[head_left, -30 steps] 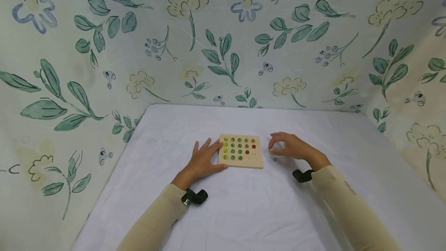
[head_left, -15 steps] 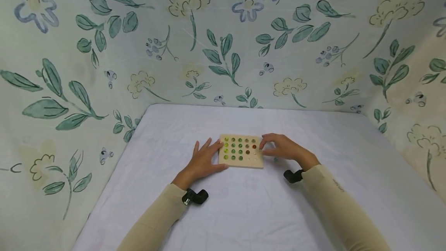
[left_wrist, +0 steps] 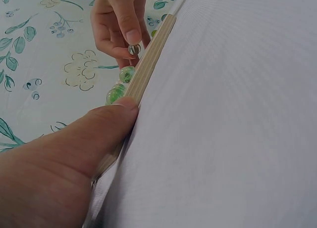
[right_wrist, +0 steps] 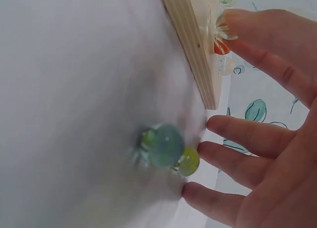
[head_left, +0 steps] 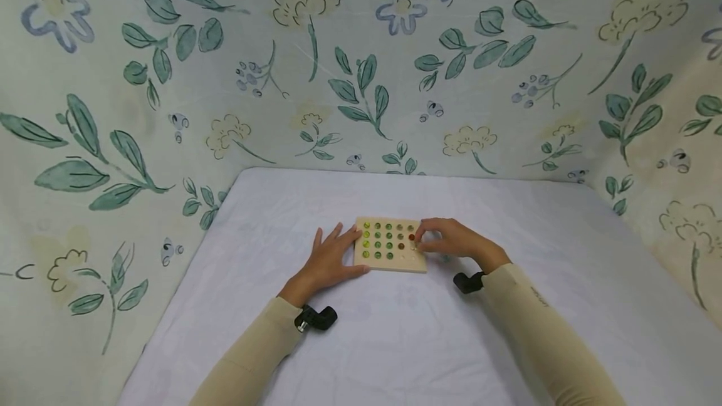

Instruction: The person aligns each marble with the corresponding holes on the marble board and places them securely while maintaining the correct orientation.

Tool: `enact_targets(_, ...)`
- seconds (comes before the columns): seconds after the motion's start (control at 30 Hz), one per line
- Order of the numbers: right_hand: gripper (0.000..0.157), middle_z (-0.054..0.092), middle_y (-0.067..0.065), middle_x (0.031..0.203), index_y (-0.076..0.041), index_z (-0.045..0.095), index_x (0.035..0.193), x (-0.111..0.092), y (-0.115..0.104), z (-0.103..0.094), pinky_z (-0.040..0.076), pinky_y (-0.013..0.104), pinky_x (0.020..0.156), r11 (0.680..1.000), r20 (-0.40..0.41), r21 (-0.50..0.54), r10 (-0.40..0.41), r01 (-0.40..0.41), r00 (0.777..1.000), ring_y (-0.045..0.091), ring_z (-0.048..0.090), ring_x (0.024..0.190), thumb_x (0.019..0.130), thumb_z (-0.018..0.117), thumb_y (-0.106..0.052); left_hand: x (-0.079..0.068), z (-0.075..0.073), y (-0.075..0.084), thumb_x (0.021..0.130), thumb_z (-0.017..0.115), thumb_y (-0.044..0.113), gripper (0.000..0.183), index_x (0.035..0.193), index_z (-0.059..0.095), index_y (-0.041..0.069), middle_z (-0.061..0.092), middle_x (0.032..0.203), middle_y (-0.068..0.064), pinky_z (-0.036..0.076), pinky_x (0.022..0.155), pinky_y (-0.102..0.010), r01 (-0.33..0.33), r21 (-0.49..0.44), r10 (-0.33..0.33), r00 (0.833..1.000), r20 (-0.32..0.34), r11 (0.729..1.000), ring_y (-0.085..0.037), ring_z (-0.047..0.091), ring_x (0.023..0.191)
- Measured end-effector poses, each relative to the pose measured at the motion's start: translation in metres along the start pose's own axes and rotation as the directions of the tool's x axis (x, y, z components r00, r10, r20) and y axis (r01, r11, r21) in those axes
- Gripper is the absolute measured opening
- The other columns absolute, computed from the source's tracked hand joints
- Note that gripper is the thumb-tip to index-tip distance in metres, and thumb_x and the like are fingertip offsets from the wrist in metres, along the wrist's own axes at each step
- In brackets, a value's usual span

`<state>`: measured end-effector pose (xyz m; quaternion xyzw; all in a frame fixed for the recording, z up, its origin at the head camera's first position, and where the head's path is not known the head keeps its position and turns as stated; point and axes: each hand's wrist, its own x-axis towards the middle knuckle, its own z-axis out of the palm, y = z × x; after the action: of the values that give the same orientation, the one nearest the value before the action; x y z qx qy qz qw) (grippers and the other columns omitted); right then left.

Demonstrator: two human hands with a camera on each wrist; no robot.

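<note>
A pale wooden board (head_left: 389, 262) with rows of holes lies on the table, most holes filled with glass marbles: yellow-green ones (head_left: 366, 244) at the left, green, then clear and red ones (head_left: 401, 246). My left hand (head_left: 327, 262) rests with straight, spread fingers at the board's left side, its thumb (left_wrist: 119, 114) along the front edge. Over the board's right end, my right hand (head_left: 454, 240) pinches a clear marble (right_wrist: 226, 28) between thumb and index finger. In the right wrist view its other fingers spread toward the table.
Beside the board on the right, a teal marble (right_wrist: 167, 145) and a yellow-green marble (right_wrist: 188, 161) lie on the white tablecloth (head_left: 389, 337), under the right hand. A floral backdrop (head_left: 361, 49) stands behind the table.
My right hand has moved left from beside the board to over its right end, carrying the clear marble. The left hand and the board stay put.
</note>
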<state>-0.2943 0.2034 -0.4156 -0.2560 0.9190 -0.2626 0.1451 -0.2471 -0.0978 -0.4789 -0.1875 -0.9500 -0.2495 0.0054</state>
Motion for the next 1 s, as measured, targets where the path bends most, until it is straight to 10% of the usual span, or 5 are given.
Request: enact_targets(1.0, 0.015, 0.059, 0.002, 0.126, -0.025, 0.068, 0.100, 0.0041, -0.0069, 0.0016, 0.041, 0.043, 0.087, 0.995, 0.036, -0.044, 0.092, -0.090, 0.995, 0.027, 0.048, 0.105, 0.086, 0.073, -0.026, -0.0005, -0.0015, -0.0006, 0.080, 0.069, 0.061, 0.086, 0.150, 0.035, 0.024, 0.026, 0.157, 0.005, -0.009, 0.115, -0.053, 0.001, 0.001, -0.001, 1.000, 0.008, 1.000, -0.023, 0.010, 0.148)
